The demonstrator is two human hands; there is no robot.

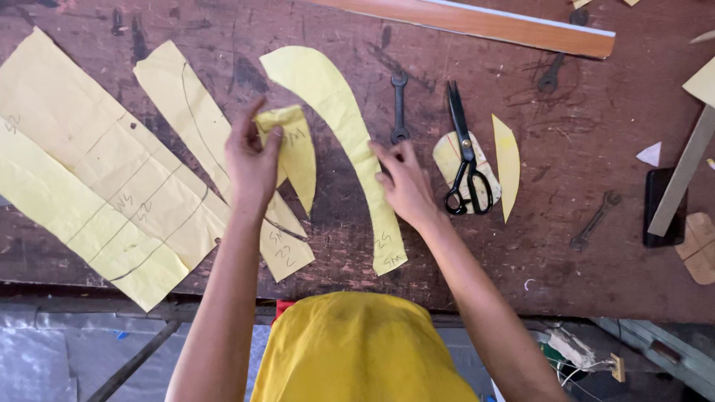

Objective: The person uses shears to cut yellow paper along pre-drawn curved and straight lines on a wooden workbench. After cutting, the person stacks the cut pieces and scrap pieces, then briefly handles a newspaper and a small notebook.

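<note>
My left hand (252,160) pinches the top of a small pointed yellow paper pattern piece (299,156) and lifts its edge off the dark wooden table (588,160). My right hand (402,182) presses its fingertips on a long curved yellow paper strip (339,123) that runs from the upper middle down to the table's near edge. Black scissors (463,160) lie just right of my right hand, on a small rounded pale pattern piece (447,158).
Large yellow paper pieces (97,171) cover the left of the table. A thin yellow crescent offcut (508,164), three small spanners (399,108), a wooden ruler strip (484,22), a dark phone (659,201) and wood pieces (681,182) lie to the right.
</note>
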